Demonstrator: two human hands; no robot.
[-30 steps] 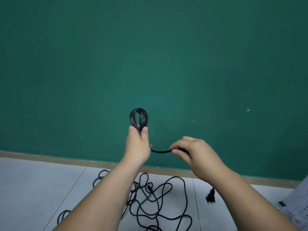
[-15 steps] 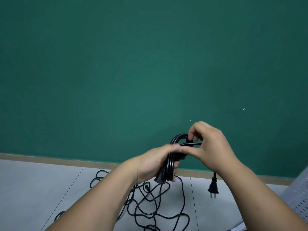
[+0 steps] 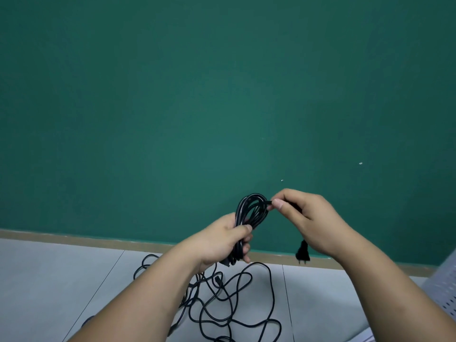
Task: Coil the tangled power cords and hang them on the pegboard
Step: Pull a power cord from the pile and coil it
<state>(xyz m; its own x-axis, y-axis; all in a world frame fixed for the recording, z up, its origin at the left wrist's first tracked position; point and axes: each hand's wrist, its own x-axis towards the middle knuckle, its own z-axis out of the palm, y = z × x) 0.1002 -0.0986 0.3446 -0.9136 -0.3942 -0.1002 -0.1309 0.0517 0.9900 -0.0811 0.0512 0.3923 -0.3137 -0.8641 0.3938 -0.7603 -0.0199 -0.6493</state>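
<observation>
Bottom centre: tangled cords [image 3: 232, 299] loose on grey tiled floor [image 3: 61, 280], partly hidden behind forearms. Lower right edge: corner of white pegboard [image 3: 441, 290].

Mid-frame, just below centre: left hand [image 3: 222, 240] has fingers and thumb wrapped round black coiled cord [image 3: 249, 208]. Loops rise above fist, ends poke out below.

Right hand [image 3: 306, 218] pinches same cord's free stretch between thumb and forefinger, beside loop top. Other fingers curled.

Plug [image 3: 303, 253] hangs under right hand, prongs down.

Behind: tan baseboard [image 3: 74, 239], then green wall [image 3: 222, 95] filling upper frame.

Bare forearms [image 3: 153, 292]; left hand [image 3: 222, 239] and right hand [image 3: 311, 220] show short nails [image 3: 278, 203].
</observation>
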